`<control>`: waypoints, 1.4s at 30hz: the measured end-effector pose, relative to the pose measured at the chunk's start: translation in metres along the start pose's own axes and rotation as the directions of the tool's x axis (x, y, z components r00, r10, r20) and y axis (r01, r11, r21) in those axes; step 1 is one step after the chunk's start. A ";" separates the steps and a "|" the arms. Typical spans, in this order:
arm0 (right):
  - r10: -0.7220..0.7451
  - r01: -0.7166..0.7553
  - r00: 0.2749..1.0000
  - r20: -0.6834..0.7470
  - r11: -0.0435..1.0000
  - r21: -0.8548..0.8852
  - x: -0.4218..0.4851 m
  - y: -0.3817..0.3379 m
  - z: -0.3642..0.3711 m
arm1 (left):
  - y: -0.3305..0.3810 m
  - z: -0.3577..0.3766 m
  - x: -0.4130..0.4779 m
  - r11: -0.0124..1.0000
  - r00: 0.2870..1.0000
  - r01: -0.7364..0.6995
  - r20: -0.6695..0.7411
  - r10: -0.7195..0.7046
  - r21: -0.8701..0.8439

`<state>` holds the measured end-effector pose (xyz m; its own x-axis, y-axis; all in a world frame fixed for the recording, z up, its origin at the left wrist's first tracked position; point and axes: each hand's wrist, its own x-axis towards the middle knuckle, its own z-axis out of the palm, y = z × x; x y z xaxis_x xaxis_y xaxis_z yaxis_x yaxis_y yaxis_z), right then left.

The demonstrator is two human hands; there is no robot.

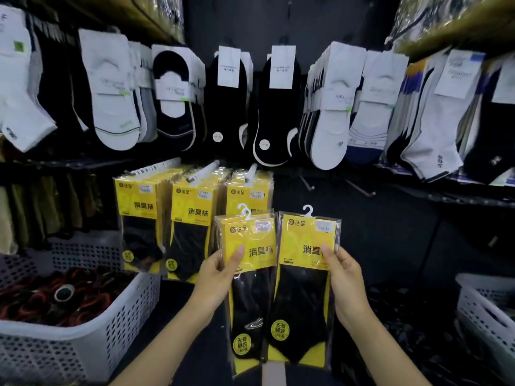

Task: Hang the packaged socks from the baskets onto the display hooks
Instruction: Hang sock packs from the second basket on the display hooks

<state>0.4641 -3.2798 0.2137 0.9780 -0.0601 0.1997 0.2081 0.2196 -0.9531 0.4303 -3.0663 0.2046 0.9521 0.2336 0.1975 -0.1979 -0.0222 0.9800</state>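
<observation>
Nearest, at lower centre, left hand [220, 274] is pinching a sock pack [248, 296] and right hand [345, 277] is pinching a second pack [302, 296]. Their overlapping slick edges are risking a slip before reaching the hook [253, 169] above.

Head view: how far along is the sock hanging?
Done: three hooks carry yellow packs. In hand: the left hand holds the left pack, the right hand holds the right pack, neither hooked yet. Left: hang both, perhaps on the bare hooks; what remains in the left basket is unclear.

Yellow-and-black sock packs [278, 274], white hangers [308, 210], pale perforated basket [83, 338]
</observation>
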 end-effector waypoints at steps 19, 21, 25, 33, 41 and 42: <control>0.061 -0.087 0.988 -0.139 0.978 -0.189 0.114 -0.011 0.009 | 0.024 -0.018 0.038 0.996 0.992 -0.038 -0.121 0.047 0.076; 0.115 -0.143 0.973 -0.198 0.981 -0.134 0.121 -0.005 0.011 | 0.025 -0.017 0.039 0.997 0.991 -0.039 -0.123 0.047 0.066; 0.172 -0.200 0.937 -0.304 0.978 -0.063 0.132 0.002 0.010 | 0.026 -0.014 0.040 0.997 0.989 -0.037 -0.140 0.045 0.060; 0.135 -0.140 0.958 -0.253 0.990 0.001 0.097 -0.005 0.016 | 0.026 -0.002 0.034 0.997 0.995 -0.042 -0.090 0.047 0.066; -0.093 0.130 0.973 0.209 0.977 -0.171 0.032 -0.025 0.043 | 0.034 0.026 0.022 0.996 0.996 -0.063 -0.067 0.060 -0.055; -0.106 0.139 0.972 0.211 0.979 -0.147 0.030 -0.025 0.043 | 0.034 0.027 0.022 0.996 0.995 -0.067 -0.078 0.062 -0.063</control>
<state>0.4890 -3.2455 0.2533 0.9310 0.1241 0.3432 0.3377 0.0638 -0.9391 0.4508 -3.0885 0.2429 0.9168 0.3068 0.2557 -0.2758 0.0233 0.9609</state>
